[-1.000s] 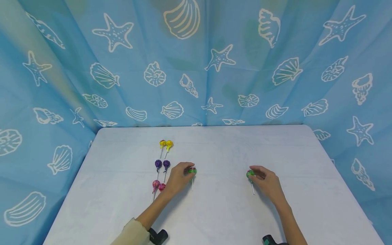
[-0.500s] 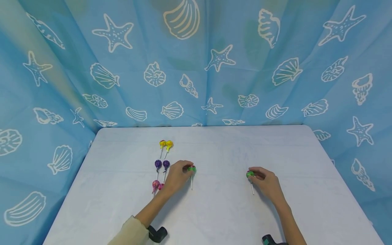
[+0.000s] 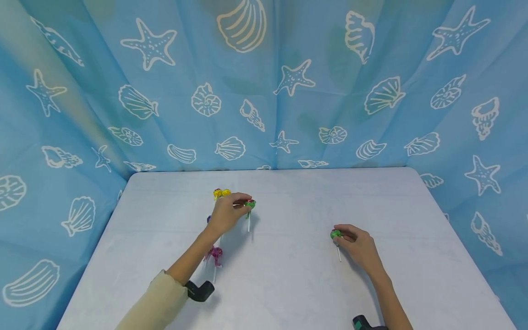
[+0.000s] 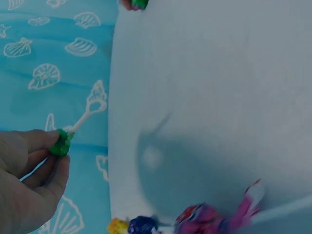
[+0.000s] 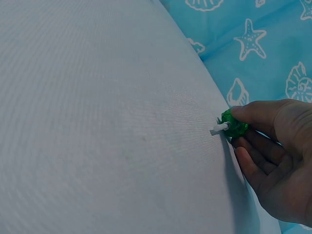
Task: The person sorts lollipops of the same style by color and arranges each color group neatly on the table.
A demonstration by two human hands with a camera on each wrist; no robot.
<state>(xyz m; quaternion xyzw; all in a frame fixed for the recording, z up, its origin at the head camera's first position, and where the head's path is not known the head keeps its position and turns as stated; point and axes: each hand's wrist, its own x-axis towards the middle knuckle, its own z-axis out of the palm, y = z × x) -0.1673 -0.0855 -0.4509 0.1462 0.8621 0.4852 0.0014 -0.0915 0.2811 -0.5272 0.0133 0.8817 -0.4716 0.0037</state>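
Observation:
Pinched by its head between my left hand's (image 3: 228, 213) thumb and fingers is a green-wrapped lollipop (image 4: 61, 143); its white stick points down in the head view, and a shadow falls on the table below. My right hand (image 3: 358, 244) pinches a second green lollipop (image 5: 236, 124) by the head, over the right half of the table. Under and beside the left arm lie yellow lollipops (image 3: 217, 194), purple lollipops (image 4: 142, 225) and pink lollipops (image 3: 217, 253). The left hand and forearm partly hide the yellow and purple ones in the head view.
A white-covered table (image 3: 288, 284) spans the lower head view. Behind it hangs a blue curtain (image 3: 255, 91) with white shells and starfish. Black devices sit at the left wrist (image 3: 200, 291) and right wrist (image 3: 365, 323).
My left hand has lifted and moved away from me and slightly left, carrying its green lollipop towards the yellow ones. The right hand stays almost in place with its lollipop.

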